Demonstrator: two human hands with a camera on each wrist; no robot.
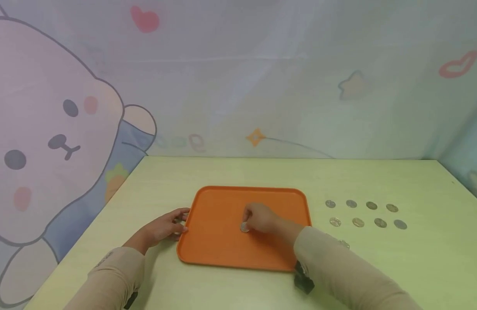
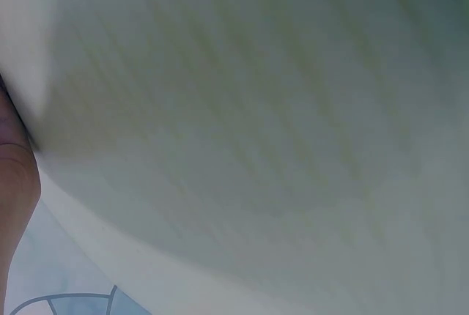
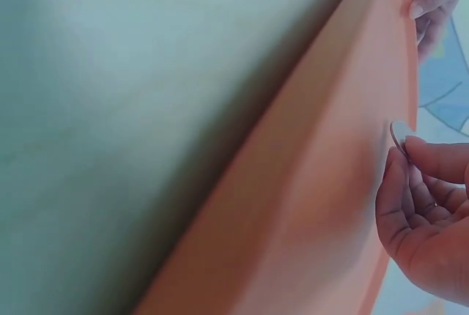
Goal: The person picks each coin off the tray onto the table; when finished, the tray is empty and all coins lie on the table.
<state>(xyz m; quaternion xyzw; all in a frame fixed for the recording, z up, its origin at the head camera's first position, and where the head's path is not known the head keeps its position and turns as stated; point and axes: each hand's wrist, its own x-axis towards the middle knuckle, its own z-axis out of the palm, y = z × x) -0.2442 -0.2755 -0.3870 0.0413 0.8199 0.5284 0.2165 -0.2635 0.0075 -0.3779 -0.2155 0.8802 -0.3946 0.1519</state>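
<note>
An orange tray [image 1: 219,249] lies on the table in the head view. Over its middle, my right hand [image 1: 259,218] pinches a silver coin [image 1: 244,227] between thumb and fingers. The right wrist view shows this coin [image 3: 399,136] tilted on edge at the fingertips of the right hand [image 3: 432,212]; whether it touches the tray floor I cannot tell. My left hand [image 1: 164,226] holds the tray's left rim, its thumb against the edge and its fingers curled beside it. Only a bit of the left hand [image 2: 16,183] shows in the left wrist view.
To the right of the tray, several coins [image 1: 358,222] lie in rows on the pale yellow-green table [image 1: 435,267]. One more coin [image 1: 344,244] is partly hidden behind the right sleeve [image 1: 339,267]. A printed cloth [image 1: 230,86] hangs behind the table.
</note>
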